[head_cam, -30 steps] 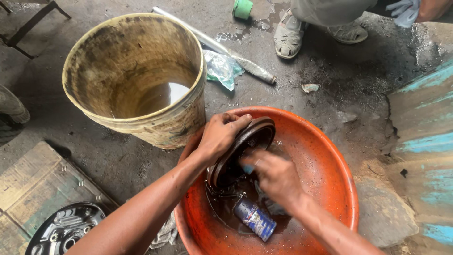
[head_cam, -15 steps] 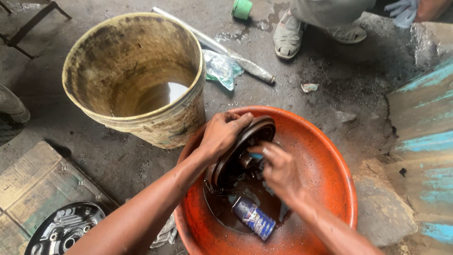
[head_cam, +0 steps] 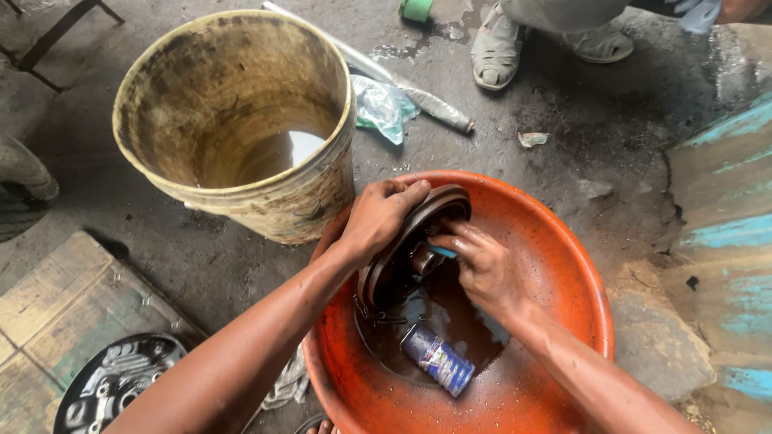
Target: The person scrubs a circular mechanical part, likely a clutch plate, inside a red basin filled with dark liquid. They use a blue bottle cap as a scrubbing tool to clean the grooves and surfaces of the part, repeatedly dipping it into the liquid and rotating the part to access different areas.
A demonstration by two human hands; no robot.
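Left hand grips round dark metal disc on edge inside orange plastic basin; right hand fingers curled at disc's hub. Oily liquid in basin could make disc slip.

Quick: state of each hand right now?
Left hand: closed on the rim of the dark round metal disc part.
Right hand: fingers curled against that part's centre; grip cannot be told.

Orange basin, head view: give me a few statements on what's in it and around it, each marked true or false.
1. The left hand grips the rim of a dark round metal part standing on edge. True.
2. The orange basin is dry. False: dark liquid pools in it.
3. A small can lies in the basin. True.
4. The bucket stands inside the basin. False: it stands beside it on the floor.
5. The right hand reaches into the metal part. True.
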